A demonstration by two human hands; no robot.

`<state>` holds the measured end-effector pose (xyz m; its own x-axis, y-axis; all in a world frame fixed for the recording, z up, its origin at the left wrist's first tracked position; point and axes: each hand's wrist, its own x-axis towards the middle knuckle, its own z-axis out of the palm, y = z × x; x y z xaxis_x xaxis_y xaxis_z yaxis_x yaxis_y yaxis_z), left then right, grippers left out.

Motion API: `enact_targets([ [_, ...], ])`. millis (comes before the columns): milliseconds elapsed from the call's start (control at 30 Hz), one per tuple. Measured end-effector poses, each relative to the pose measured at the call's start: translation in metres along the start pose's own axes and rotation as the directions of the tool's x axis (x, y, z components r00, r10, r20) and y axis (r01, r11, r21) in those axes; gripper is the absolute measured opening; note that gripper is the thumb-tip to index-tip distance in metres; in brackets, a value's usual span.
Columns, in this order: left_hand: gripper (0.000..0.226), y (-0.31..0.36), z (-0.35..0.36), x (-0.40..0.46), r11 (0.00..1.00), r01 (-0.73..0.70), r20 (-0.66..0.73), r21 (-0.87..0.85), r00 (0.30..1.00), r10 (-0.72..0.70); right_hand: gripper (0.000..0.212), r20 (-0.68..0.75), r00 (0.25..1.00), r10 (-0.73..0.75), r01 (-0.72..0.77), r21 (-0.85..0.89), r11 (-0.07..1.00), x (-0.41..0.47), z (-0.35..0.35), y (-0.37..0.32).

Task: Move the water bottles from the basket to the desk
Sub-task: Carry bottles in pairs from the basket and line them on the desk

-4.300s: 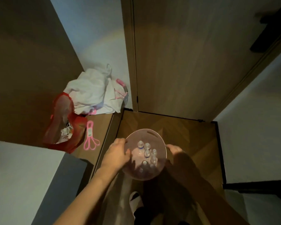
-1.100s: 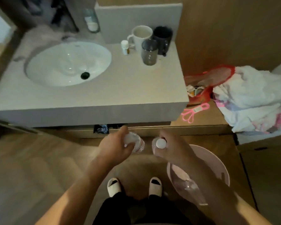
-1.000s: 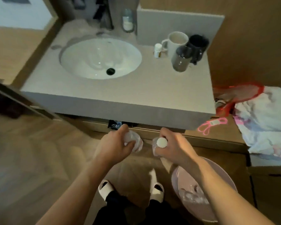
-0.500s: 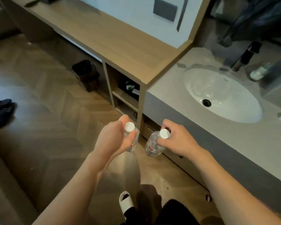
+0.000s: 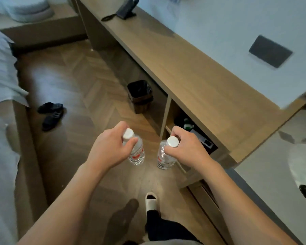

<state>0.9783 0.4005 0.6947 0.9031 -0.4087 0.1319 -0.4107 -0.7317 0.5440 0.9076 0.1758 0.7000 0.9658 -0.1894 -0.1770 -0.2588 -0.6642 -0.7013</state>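
While both hands are held out over the herringbone wood floor (image 5: 74, 96), each grips one clear plastic water bottle by its neck. The left hand (image 5: 109, 147) curls its fingers round the left bottle (image 5: 137, 152), thumb pressed just under the white screw cap; the bottle hangs tilted, a red-printed label round its ribbed body. The right hand (image 5: 185, 147) clamps the right bottle (image 5: 163, 159) the same way, its round white cap showing above the knuckles. The two bottles are near each other but apart, in the air short of the surface (image 5: 193, 68), a long, smooth, pale wood-grain top running along the wall from the far end to the near right corner. A dark telephone (image 5: 125, 8) sits at its far end. Under it stands a square black bin (image 5: 140, 93) on the floor, beside open shelves holding dark items, too dim to identify. A white oval sink (image 5: 304, 174) is set in the grey stone counter at right. Dark shoes (image 5: 51, 114) lie by the bed (image 5: 2, 76). One pale slipper (image 5: 151, 200) shows below.
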Motion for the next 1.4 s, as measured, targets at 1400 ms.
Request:
enact_targets([
  [1400, 0.015, -0.37, -0.192, 0.679, 0.989, 0.148, -0.179, 0.018, 0.973, -0.142, 0.027, -0.117, 0.991, -0.071, 0.089, 0.156, 0.984, 0.753, 0.072, -0.294],
])
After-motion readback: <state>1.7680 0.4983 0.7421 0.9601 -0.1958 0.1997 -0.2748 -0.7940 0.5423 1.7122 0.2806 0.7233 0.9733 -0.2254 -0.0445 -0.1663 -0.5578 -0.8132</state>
